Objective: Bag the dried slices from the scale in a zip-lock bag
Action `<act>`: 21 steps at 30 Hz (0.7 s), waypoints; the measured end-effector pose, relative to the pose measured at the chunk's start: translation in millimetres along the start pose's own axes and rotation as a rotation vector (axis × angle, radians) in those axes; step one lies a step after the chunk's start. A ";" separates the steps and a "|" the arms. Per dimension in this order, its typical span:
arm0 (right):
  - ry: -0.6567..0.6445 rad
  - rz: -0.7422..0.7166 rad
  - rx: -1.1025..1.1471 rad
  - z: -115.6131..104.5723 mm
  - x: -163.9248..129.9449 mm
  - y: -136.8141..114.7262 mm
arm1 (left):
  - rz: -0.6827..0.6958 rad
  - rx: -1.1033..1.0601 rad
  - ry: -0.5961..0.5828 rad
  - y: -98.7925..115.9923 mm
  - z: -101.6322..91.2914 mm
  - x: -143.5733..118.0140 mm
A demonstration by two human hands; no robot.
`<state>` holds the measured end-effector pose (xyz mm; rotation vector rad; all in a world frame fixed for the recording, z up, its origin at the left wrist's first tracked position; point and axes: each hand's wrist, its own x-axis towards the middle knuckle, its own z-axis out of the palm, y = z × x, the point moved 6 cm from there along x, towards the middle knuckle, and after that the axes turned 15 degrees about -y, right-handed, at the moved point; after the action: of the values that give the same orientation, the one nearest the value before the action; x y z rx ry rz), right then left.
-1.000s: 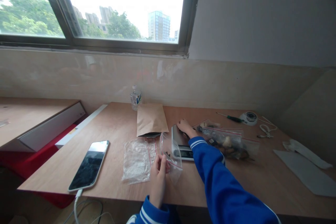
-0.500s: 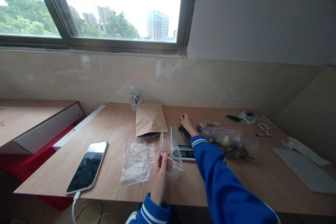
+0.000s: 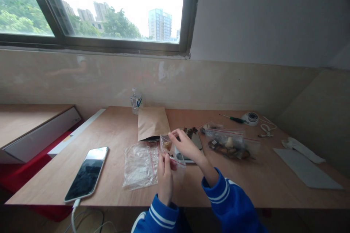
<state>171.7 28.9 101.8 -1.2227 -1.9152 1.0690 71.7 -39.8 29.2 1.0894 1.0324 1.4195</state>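
My left hand pinches a small clear zip bag with a red seal line. A tan-brown piece shows through the plastic near its upper end. My right hand reaches in from the right, fingertips closed at the bag's upper edge. Behind the hands lies a digital kitchen scale, partly hidden, with dark dried pieces on its plate. Flat empty zip bags lie left of my left hand.
A brown paper pouch lies behind, near a plastic bottle. Filled zip bags are on the right, with a screwdriver, dome camera and white sheet beyond. A phone charges on the left.
My right hand has come back from the scale, toward me and left, to the zip bag in my left hand. A tan-brown piece now shows at the bag. The view has shifted slightly.
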 end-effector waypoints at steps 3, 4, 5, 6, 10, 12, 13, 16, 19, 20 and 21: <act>-0.045 -0.076 -0.066 -7.4 2.9 2.7 | -0.002 0.004 0.011 1.4 -2.4 -0.1; 0.011 -0.090 -0.079 -16.8 6.0 9.7 | -0.006 0.004 0.010 1.1 -3.1 0.1; 0.087 -0.097 -0.086 -28.1 9.6 19.3 | -0.010 0.003 0.008 0.5 -3.9 0.2; 0.135 -0.091 -0.064 -38.2 14.3 31.7 | -0.011 0.003 0.005 0.0 -4.6 0.4; 0.257 -0.022 -0.054 -68.7 27.7 83.2 | -0.004 0.014 -0.011 -1.4 -6.0 1.2; 0.347 -0.043 -0.241 -76.4 25.4 93.7 | -0.009 0.020 -0.006 -2.1 -7.1 1.7; 0.357 -0.050 -0.336 -76.0 24.0 96.6 | -0.011 0.020 0.002 -2.2 -7.9 2.0; 0.267 -0.002 -0.526 -64.5 24.4 103.0 | -0.006 0.012 0.022 -1.4 -9.8 2.5; 0.166 0.116 -0.640 -54.6 30.3 105.7 | 0.022 0.016 0.028 0.8 -10.3 2.1; 0.137 0.149 -0.671 -52.7 32.8 105.7 | 0.035 0.019 0.030 1.4 -10.2 1.7; 0.114 0.171 -0.699 -51.4 35.1 105.4 | 0.050 0.023 0.036 1.8 -10.4 1.2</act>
<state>245.1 102.4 37.0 -1.7987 -2.1979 0.3777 61.1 -39.2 28.8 1.1164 1.0556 1.4753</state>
